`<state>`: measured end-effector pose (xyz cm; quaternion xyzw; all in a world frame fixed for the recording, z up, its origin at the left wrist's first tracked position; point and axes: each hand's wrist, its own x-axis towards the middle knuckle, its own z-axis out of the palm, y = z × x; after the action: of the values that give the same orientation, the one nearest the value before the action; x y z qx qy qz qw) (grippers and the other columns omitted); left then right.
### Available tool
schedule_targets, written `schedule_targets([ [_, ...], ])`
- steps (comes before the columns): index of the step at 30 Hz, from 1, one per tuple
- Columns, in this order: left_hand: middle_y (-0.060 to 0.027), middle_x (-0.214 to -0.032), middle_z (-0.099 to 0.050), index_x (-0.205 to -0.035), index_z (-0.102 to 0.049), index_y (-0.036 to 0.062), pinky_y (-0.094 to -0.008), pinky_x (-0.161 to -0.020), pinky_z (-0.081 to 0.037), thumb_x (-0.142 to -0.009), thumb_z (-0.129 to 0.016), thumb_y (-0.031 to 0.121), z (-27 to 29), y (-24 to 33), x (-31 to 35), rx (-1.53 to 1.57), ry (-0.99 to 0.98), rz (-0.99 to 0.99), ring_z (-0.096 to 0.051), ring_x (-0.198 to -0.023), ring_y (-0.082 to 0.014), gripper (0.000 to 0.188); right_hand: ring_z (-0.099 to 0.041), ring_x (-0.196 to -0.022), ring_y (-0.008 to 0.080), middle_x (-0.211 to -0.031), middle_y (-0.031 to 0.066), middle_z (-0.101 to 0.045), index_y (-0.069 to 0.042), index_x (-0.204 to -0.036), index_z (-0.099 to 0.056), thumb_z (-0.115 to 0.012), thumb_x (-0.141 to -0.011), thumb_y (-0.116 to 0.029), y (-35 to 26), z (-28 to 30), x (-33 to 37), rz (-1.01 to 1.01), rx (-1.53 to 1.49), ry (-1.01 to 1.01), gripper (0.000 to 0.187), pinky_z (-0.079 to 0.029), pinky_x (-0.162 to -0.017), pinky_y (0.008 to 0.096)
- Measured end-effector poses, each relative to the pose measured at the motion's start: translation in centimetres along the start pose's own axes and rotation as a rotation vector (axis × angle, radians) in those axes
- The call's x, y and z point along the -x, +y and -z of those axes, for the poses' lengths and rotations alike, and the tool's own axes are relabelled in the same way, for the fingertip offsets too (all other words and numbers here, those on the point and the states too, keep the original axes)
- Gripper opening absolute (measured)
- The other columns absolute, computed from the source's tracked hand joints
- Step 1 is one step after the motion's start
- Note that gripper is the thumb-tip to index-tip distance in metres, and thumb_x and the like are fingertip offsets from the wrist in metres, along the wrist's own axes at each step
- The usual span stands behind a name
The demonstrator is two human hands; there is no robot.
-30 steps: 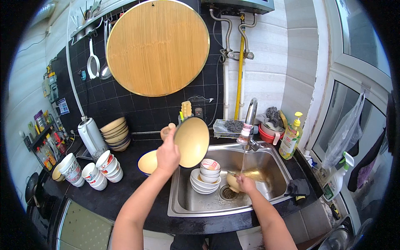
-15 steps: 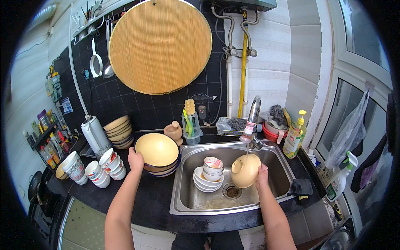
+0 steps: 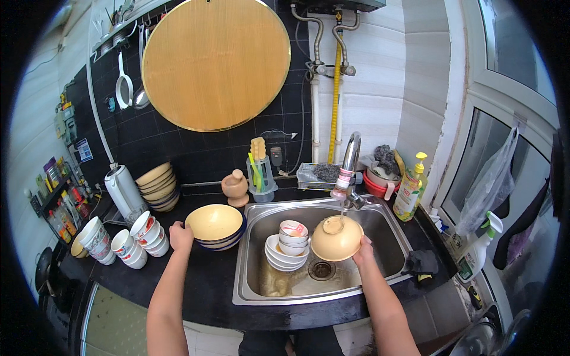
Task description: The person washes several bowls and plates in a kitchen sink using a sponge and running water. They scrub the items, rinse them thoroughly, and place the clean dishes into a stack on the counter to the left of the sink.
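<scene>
My right hand (image 3: 363, 251) grips the rim of a tan bowl (image 3: 336, 240), turned bottom up over the sink (image 3: 240, 279). The chrome tap (image 3: 351, 157) stands directly above it, and a thin stream of water meets the bowl's base. Over on the left, my left hand (image 3: 181, 236) has its fingers curled at the left rim of a yellow-lined bowl (image 3: 215, 222). That bowl tops a short stack with dark blue outsides on the black counter. Small white bowls (image 3: 293, 232) and white dishes (image 3: 285, 257) are piled in the sink beside the tan bowl.
Several stacked white cups (image 3: 129, 248) stand left of my left hand, with tan bowls (image 3: 157, 187) and a kettle (image 3: 126, 193) behind. A wooden mortar (image 3: 236, 188), a utensil holder (image 3: 262, 181) and a soap bottle (image 3: 411, 190) line the back. A dark cloth (image 3: 421, 262) lies right of the sink.
The yellow-lined bowl has gone from tilted to nearly level on its stack, my left hand lowering at its rim. My right hand has turned the tan bowl further bottom up. The whole view has shifted.
</scene>
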<state>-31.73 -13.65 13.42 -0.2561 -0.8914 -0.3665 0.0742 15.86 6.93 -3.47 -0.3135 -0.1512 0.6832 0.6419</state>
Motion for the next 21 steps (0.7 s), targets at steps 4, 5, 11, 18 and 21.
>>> schedule_targets([
  [4, -0.0196, -0.104, -0.051, -0.104, -0.053, 0.0001, -0.0402, -0.080, -0.043, -0.079, -0.056, 0.027, 0.0, 0.7, 0.2, 0.043, 0.119, -0.013, -0.053, -0.094, -0.0348, 0.037, -0.052, -0.101, 0.0240, -0.111, 0.0105, -0.053, -0.005, -0.109, -0.046, -0.033, -0.093, -0.020, -0.2, -0.4, 0.4, 0.034, 0.011, 0.057, 0.026, -0.042, -0.088, 0.0405],
  [5, -0.0200, -0.105, -0.050, -0.106, -0.052, -0.0007, -0.0402, -0.081, -0.042, -0.080, -0.056, 0.027, 0.4, 1.2, 0.6, 0.065, 0.180, -0.018, -0.052, -0.095, -0.0350, 0.038, -0.052, -0.101, 0.0243, -0.110, 0.0111, -0.054, -0.004, -0.109, -0.047, -0.033, -0.093, -0.020, -0.4, -0.5, 0.6, 0.035, 0.014, 0.054, 0.027, -0.043, -0.088, 0.0404],
  [11, -0.0170, -0.103, -0.048, -0.102, -0.050, 0.0004, -0.0395, -0.086, -0.034, -0.082, -0.052, 0.014, 1.8, 6.2, 4.0, 0.300, 0.393, -0.524, -0.044, -0.099, -0.0324, 0.024, -0.054, -0.098, 0.0259, -0.107, 0.0138, -0.056, -0.001, -0.107, -0.051, -0.034, -0.091, -0.025, -1.0, 1.2, -0.1, -0.032, -0.100, 0.009, 0.033, -0.044, -0.086, 0.0398],
  [18, -0.0111, -0.079, -0.058, -0.087, -0.058, 0.0000, -0.0299, -0.065, -0.045, -0.088, -0.047, 0.018, -4.1, 10.9, 12.6, 0.765, -0.374, -0.649, -0.056, -0.071, -0.0198, 0.021, -0.053, -0.100, 0.0255, -0.110, 0.0124, -0.055, -0.004, -0.108, -0.051, -0.037, -0.091, -0.039, -0.4, 1.1, -0.7, -0.019, -0.068, -0.078, 0.041, -0.043, -0.087, 0.0395],
  [21, -0.0155, -0.091, -0.061, -0.100, -0.057, -0.0005, -0.0325, -0.075, -0.045, -0.088, -0.046, 0.035, -11.4, 10.3, 16.2, 0.648, -0.686, -0.395, -0.058, -0.085, -0.0233, 0.039, -0.054, -0.099, 0.0248, -0.109, 0.0119, -0.055, -0.005, -0.108, -0.050, -0.039, -0.090, -0.041, -0.1, -0.1, -0.1, -0.052, -0.060, -0.151, 0.042, -0.044, -0.086, 0.0395],
])
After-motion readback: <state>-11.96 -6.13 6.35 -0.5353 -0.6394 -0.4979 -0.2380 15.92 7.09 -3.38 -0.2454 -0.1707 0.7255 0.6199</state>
